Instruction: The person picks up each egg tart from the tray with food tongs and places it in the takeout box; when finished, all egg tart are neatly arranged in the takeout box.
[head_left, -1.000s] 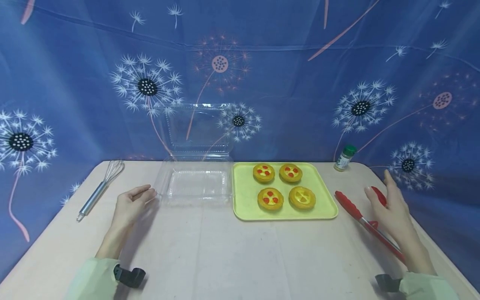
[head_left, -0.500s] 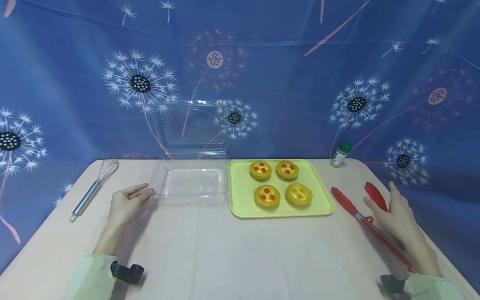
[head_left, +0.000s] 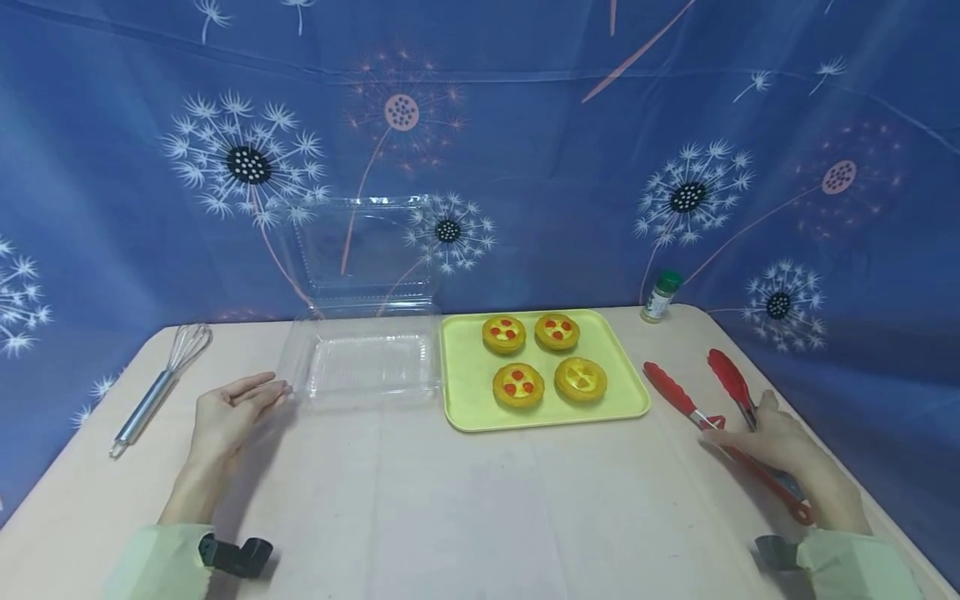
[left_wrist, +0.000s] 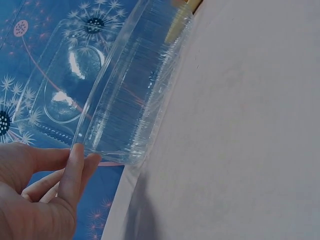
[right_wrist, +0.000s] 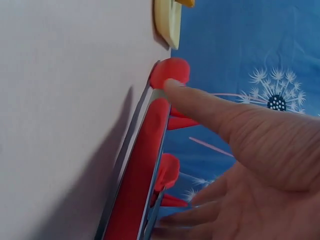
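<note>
At the near left corner of an open clear plastic clamshell container, my left hand pinches the rim between thumb and fingers. The lid stands upright at the back, seen also behind my left hand in the left wrist view. Over a pair of red-tipped metal tongs reaches my right hand, its thumb by one arm and its fingers by the other. The tongs lie spread on the table; in the right wrist view, my thumb stretches across them and the fingers are fairly straight.
A yellow tray beside the container bears several tarts; three have red dots, and one tart has yellow pieces. A whisk lies at left. A green-capped spice jar stands at back right. A blue dandelion cloth hangs behind.
My right hand has lowered and moved in over the tongs. The left hand stays at the container's corner. The head view has turned slightly right, shifting everything leftward.
</note>
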